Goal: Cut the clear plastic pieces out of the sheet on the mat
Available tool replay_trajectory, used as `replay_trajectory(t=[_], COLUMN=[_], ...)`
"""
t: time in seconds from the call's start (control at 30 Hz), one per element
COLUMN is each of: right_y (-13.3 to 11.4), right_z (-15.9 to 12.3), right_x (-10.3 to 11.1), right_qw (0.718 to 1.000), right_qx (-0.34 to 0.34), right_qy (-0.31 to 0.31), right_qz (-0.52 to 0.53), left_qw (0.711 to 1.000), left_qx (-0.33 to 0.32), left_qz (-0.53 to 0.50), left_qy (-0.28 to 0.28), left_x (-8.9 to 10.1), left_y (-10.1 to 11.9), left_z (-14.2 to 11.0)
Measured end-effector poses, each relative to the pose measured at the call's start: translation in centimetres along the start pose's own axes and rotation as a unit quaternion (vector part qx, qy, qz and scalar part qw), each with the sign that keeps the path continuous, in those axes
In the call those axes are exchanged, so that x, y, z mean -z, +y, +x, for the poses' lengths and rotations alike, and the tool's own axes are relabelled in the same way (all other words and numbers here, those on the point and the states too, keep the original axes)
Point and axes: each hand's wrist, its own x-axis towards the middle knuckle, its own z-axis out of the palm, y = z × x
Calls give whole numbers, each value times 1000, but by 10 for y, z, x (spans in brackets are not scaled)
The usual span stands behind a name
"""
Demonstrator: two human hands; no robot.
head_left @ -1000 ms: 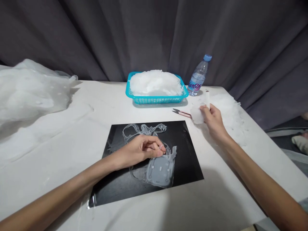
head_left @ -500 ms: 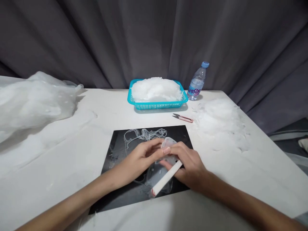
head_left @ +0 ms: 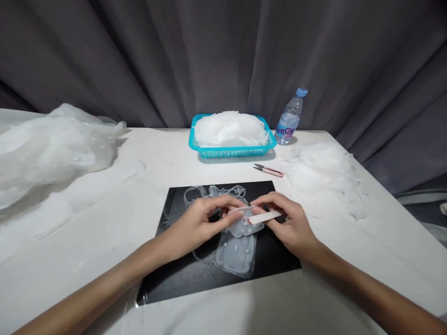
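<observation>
Above a black mat (head_left: pixel 275 260), a small thin translucent whitish piece (head_left: pixel 241 228) is pinched at its upper edge by my left hand (head_left: pixel 206 221) and my right hand (head_left: pixel 291 225). A flat white stick (head_left: pixel 264 217) with a reddish end also lies in my right hand, its tip pointing left over the piece. On the mat beneath, a larger translucent rounded panel (head_left: pixel 234 259) with small light spots is partly covered. Thin clear trimmed strips (head_left: pixel 195 191) lie tangled behind my left hand.
Behind the mat are pink-handled thread snips (head_left: pixel 268 170) and a blue basket (head_left: pixel 233 152) heaped with white pieces (head_left: pixel 230 128). A water bottle (head_left: pixel 289 118) stands beside it. A pile of translucent pieces (head_left: pixel 321 172) spreads at right; a filled clear bag (head_left: pixel 59 144) sits at left.
My right hand has come from beside the right-hand pile to my left hand, bringing the thin piece and stick. Both hands now hold the piece; the stick has swung from pointing down-left to nearly level.
</observation>
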Motion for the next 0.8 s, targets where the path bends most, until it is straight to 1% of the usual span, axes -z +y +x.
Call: replay_trajectory(t=[0.1,0.17,0.37,0.47,0.53,0.6,0.67,0.73,0.8], right_y=[-1,-2,-3,-4,-4,-3,-1,1,3], right_z=[-2,-3,-1,-2,-3,-4,-5,-5,-4], right_x=[0,0,2,3,2,0,-2,-2,-1], right_qw=[1000,1000,997,997,998,999,996,991,990], right_qx=[-11,-3,54,64,45,0,-53,-87,-91], right_qy=[20,26,43,47,49,52,45,24,-17], right_qz=[5,-3,-22,-21,-16,12,62,102,110], left_qw=[999,998,991,991,995,999,999,996,994], left_qx=[-22,-36,-83,-82,-62,-35,-11,6,13], left_qz=[31,53,95,92,68,23,-36,-75,-75], left_qy=[13,23,46,50,44,34,32,53,82], left_x=[2,4,7,8,7,4,0,-4,-4], left_y=[3,3,6,7,6,3,-2,-7,-9], left_z=[-2,-3,-6,-6,-6,-5,-4,-3,-3])
